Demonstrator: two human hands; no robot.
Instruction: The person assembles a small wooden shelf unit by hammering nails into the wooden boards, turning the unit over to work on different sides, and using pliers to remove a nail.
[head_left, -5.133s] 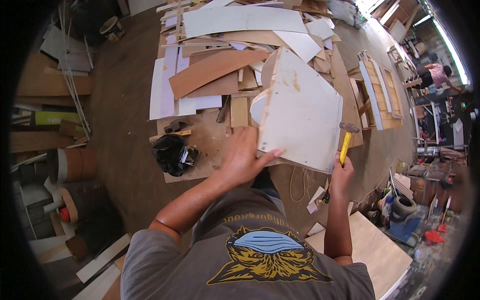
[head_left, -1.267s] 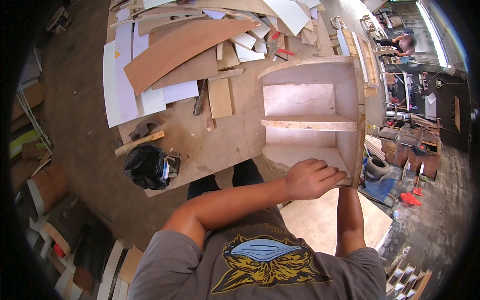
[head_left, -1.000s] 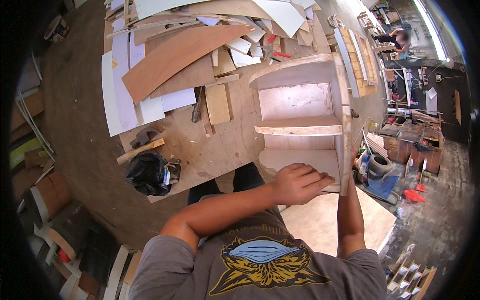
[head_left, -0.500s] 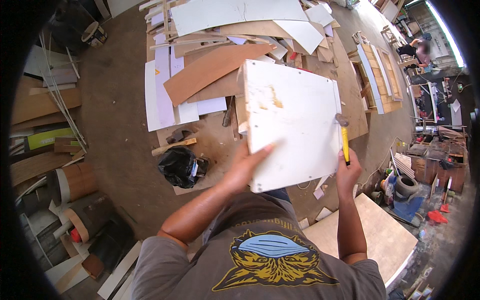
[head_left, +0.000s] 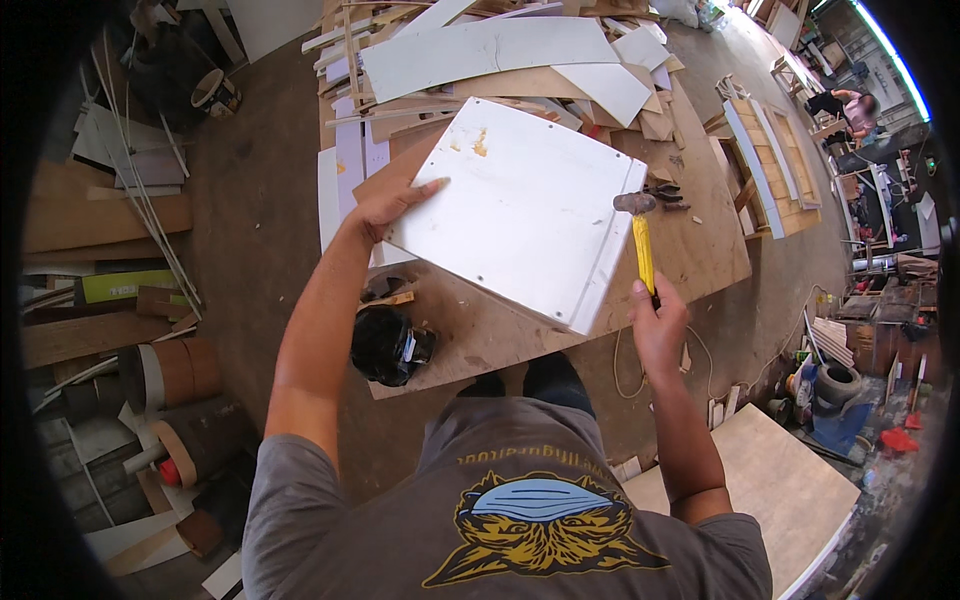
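Note:
My left hand (head_left: 400,210) grips the left edge of a white wooden box (head_left: 510,220), its thumb over the upward face, which has nail or screw heads and scuffs. My right hand (head_left: 660,320) is wrapped round the yellow handle of a hammer (head_left: 642,240), whose metal head is at the box's right edge. The box is over the plywood table (head_left: 700,260); whether it rests there is unclear. A dark pair of pliers (head_left: 662,192) shows beside its right edge. A black plastic bag (head_left: 378,345) lies below the box, near the table's front edge.
Scrap boards (head_left: 490,60) pile across the table's back. Wooden frames (head_left: 770,170) stand to the right, with a person (head_left: 850,115) working beyond. A cord loops on the floor. A plywood sheet (head_left: 750,500) lies at lower right; rolls and offcuts (head_left: 175,400) crowd the left side.
The box's open shelves faced me earlier; now its plain white face is up. Since half a second ago, it has swung up and leftward with my left hand, and the hammer has moved up-left.

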